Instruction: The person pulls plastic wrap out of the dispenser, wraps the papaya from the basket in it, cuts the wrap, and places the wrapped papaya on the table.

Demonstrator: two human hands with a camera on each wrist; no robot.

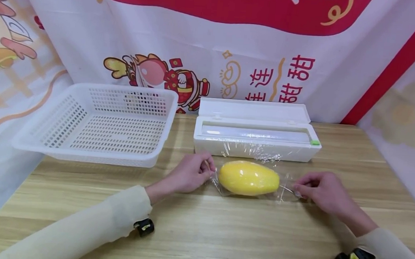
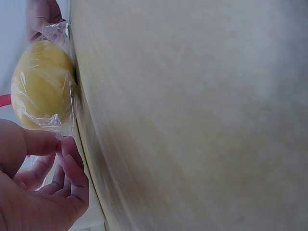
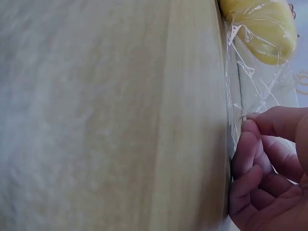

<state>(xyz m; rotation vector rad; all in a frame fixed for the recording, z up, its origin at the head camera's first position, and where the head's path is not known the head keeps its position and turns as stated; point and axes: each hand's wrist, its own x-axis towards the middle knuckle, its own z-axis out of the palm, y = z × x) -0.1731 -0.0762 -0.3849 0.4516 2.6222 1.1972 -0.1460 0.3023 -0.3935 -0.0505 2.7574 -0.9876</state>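
A: What is taken in from the head view that is left out at the wrists?

B: The whole layout. The yellow fruit point(image 1: 249, 178) is seen lying lengthwise on the wooden table point(image 1: 221, 236). At twelve o'clock from it a white box point(image 1: 206, 146) is set, its lid point(image 1: 254, 109) raised and a film roll point(image 1: 254, 134) exposed; between nine and ten o'clock a white basket point(image 1: 151, 161) is placed.

A: And the hands?

B: At nine o'clock the left hand point(image 1: 189, 175) is found, at three the right hand point(image 1: 328, 194). Only close up, at each wrist, is the grip made plain: clear film point(image 1: 284, 192) is pinched between thumb and index finger on both sides, gathered to a narrow end.

A: How is the fruit presented?

B: Smooth, bright and elongated, tapered toward three o'clock. It is wrapped in film, by which highlights and creases are cast over its skin.
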